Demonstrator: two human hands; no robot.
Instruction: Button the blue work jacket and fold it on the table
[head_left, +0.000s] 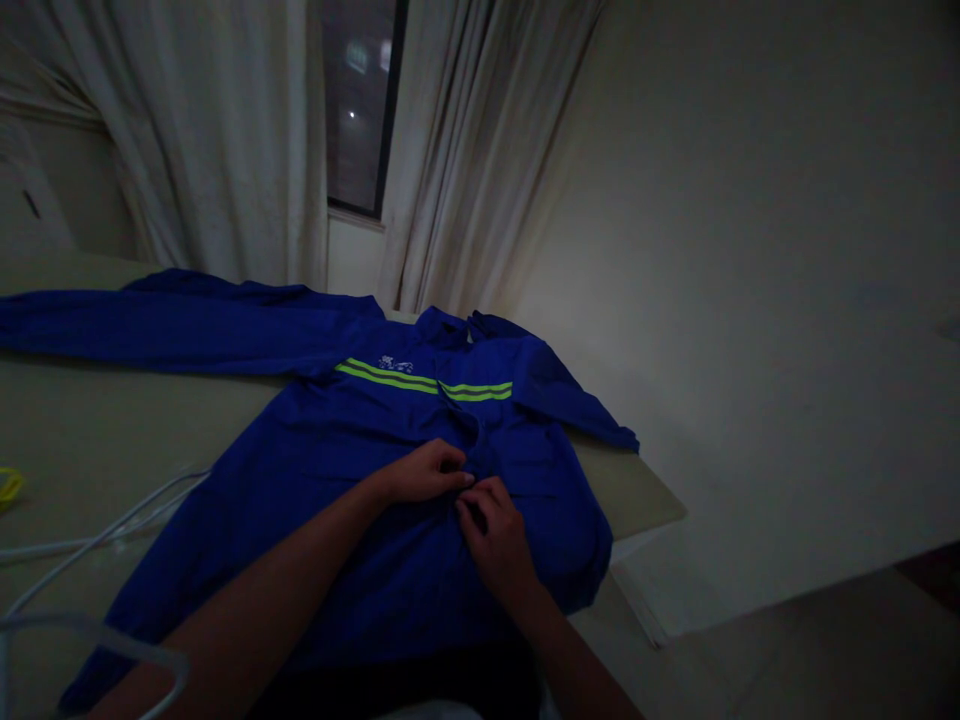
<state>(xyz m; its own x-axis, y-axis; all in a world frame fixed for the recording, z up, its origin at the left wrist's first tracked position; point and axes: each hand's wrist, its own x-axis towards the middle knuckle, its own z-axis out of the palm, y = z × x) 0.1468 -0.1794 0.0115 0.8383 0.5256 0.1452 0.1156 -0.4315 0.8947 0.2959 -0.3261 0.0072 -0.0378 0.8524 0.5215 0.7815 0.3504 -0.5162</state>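
Note:
A blue work jacket [300,450] lies spread front side up, with its collar at the far end and yellow-green stripes across the chest. Its front edges meet along the middle, and a gap shows just below the stripes. My left hand [429,470] pinches the cloth at the front opening. Close beside it, my right hand [491,525] is closed on the same edge, fingertips almost touching the left ones. Whether a button or other fastener sits between the fingers is too dark to make out.
The jacket rests on a pale table [652,495] whose right corner stands near a white wall [787,300]. White cables [105,540] and a yellow object [10,487] lie at the left. Curtains [240,150] hang beside a dark window [358,110] behind.

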